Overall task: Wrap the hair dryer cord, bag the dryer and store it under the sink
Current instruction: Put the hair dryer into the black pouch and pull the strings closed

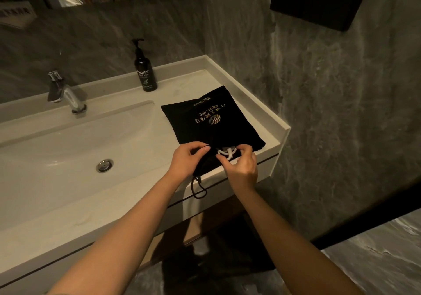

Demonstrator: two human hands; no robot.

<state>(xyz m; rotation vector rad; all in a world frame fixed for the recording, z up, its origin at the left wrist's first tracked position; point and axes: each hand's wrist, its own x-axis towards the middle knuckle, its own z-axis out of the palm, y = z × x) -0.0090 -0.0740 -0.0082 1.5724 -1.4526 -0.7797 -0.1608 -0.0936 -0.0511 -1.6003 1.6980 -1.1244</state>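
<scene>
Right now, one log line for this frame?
step: bagging | black bag: on counter | white cord: at bag mouth | left hand, right hand: gripping mouth

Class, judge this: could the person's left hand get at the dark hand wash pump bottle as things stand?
Probably yes: nothing stands between the left hand and the dark hand wash pump bottle, but it first must release the black drawstring bag.

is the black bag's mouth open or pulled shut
Open. Both hands, left hand and right hand, hold the black bag mouth apart, white cord showing inside; the drawstring hangs slack.
</scene>
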